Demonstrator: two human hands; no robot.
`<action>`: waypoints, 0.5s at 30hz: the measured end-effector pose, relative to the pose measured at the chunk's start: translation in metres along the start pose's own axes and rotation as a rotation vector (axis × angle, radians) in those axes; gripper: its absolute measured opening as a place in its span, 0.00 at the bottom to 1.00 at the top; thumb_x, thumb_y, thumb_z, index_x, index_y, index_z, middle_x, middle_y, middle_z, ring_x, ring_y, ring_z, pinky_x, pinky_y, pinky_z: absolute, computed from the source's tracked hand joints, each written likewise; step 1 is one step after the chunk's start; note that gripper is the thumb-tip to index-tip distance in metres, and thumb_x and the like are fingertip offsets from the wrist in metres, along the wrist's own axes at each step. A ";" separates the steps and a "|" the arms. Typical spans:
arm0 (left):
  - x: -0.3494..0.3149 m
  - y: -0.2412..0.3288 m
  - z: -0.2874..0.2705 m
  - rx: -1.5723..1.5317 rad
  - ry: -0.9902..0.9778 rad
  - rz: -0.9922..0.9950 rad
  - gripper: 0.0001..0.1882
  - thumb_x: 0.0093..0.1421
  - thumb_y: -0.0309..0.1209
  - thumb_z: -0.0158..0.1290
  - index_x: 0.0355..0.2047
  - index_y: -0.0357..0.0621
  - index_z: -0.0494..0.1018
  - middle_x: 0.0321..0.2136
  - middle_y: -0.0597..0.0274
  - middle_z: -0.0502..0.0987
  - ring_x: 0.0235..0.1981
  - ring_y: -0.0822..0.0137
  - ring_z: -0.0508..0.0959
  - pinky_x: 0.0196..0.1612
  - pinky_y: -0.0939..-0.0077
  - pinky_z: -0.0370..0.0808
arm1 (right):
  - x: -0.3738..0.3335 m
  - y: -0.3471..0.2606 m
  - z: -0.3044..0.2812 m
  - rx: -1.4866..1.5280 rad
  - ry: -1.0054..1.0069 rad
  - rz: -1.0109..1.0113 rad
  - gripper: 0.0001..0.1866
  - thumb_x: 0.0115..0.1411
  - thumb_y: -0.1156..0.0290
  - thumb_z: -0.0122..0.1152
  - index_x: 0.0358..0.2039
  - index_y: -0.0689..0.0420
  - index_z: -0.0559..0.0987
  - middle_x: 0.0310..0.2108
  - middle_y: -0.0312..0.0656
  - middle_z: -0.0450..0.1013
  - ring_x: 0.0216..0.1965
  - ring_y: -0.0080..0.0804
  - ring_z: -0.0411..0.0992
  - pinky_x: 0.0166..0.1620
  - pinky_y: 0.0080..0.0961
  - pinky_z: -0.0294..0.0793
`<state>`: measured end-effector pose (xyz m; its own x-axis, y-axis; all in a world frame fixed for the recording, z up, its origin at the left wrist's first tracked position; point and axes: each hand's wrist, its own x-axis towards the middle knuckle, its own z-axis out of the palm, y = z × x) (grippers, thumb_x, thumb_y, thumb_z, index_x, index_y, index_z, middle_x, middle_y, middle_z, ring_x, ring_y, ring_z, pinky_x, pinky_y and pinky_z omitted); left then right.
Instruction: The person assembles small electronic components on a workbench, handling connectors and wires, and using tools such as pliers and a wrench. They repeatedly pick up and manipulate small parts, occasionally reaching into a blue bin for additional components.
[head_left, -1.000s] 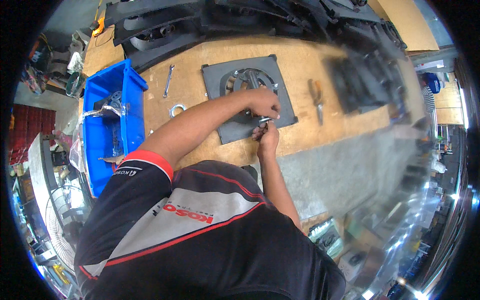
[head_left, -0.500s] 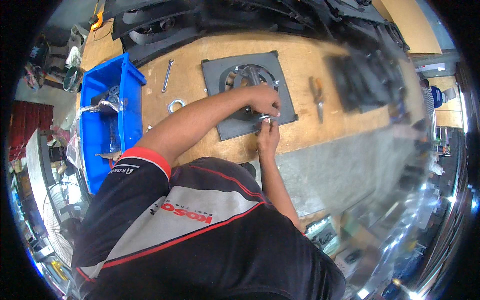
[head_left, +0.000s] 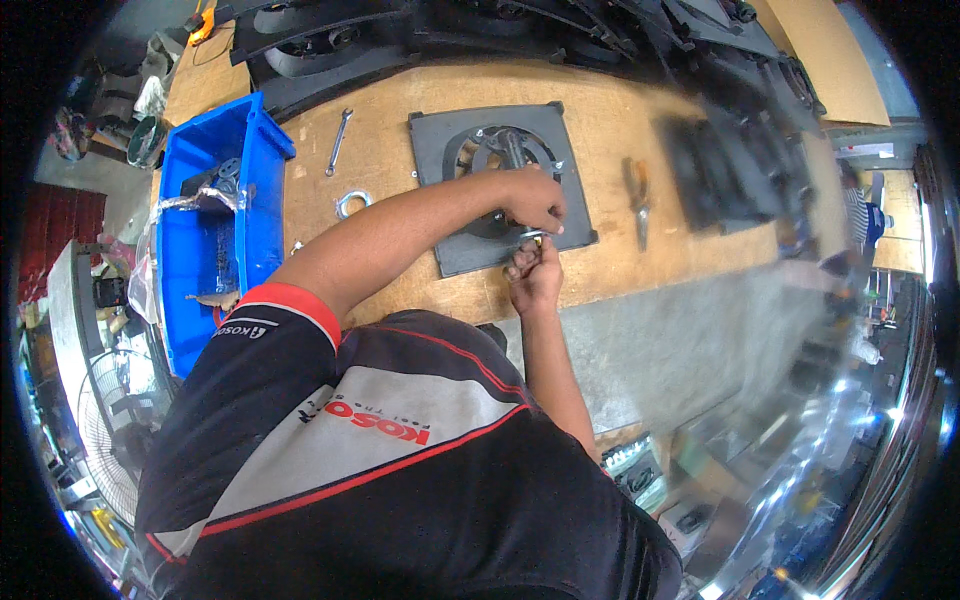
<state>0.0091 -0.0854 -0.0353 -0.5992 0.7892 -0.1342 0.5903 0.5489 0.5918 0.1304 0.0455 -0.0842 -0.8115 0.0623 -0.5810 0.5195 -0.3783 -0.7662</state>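
Note:
A black square plate (head_left: 432, 140) with a round ringed opening lies flat on the wooden table, and a dark cylindrical piece (head_left: 513, 146) stands at its middle. My left hand (head_left: 535, 200) reaches over the plate's near part, fingers curled downward; what they grip is hidden. Just below it, at the plate's near edge, my right hand (head_left: 535, 278) is palm up with curled fingers. Thumb and forefinger pinch at a small shiny metal piece (head_left: 533, 235) between the two hands, too small to name.
Left of the plate lie an open-end wrench (head_left: 340, 142) and a metal ring (head_left: 352, 205). A blue bin (head_left: 268, 190) holding parts stands farther left. Orange-handled pliers (head_left: 640, 200) lie to the right. Black moulded panels (head_left: 350, 70) line the far side; blurred dark parts (head_left: 720, 170) sit right.
My right hand's fingers have shifted from stretched upward to more curled, with the palm turned up. My left hand has stayed nearly in place. The whole view has shifted slightly.

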 end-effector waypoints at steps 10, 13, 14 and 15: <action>-0.001 0.004 -0.005 -0.020 0.008 0.009 0.19 0.59 0.50 0.53 0.38 0.52 0.82 0.34 0.57 0.83 0.39 0.53 0.81 0.50 0.53 0.67 | 0.017 0.008 -0.016 0.489 -0.203 0.210 0.17 0.70 0.54 0.45 0.33 0.55 0.72 0.21 0.36 0.68 0.21 0.26 0.67 0.23 0.23 0.65; -0.004 0.002 -0.001 -0.068 0.062 0.036 0.17 0.59 0.48 0.54 0.35 0.49 0.82 0.30 0.56 0.82 0.35 0.53 0.80 0.47 0.56 0.67 | -0.003 -0.002 0.000 -0.106 0.048 -0.061 0.17 0.70 0.53 0.44 0.33 0.54 0.71 0.22 0.38 0.71 0.19 0.27 0.67 0.23 0.25 0.65; -0.003 0.001 -0.001 -0.082 0.048 0.031 0.17 0.59 0.48 0.54 0.35 0.49 0.82 0.30 0.56 0.82 0.35 0.53 0.80 0.47 0.56 0.67 | -0.004 -0.001 0.001 -0.311 0.123 -0.188 0.18 0.70 0.53 0.45 0.33 0.54 0.71 0.23 0.38 0.72 0.19 0.28 0.67 0.22 0.25 0.65; -0.002 0.000 0.000 -0.097 0.034 0.025 0.17 0.59 0.48 0.54 0.35 0.49 0.82 0.30 0.56 0.82 0.35 0.53 0.80 0.47 0.56 0.67 | -0.003 0.000 0.000 -0.260 0.082 -0.178 0.17 0.70 0.53 0.45 0.34 0.54 0.71 0.23 0.38 0.72 0.18 0.28 0.68 0.22 0.25 0.65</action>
<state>0.0102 -0.0870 -0.0345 -0.6038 0.7918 -0.0921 0.5514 0.4984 0.6690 0.1329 0.0453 -0.0830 -0.8768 0.1848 -0.4440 0.4313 -0.1064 -0.8959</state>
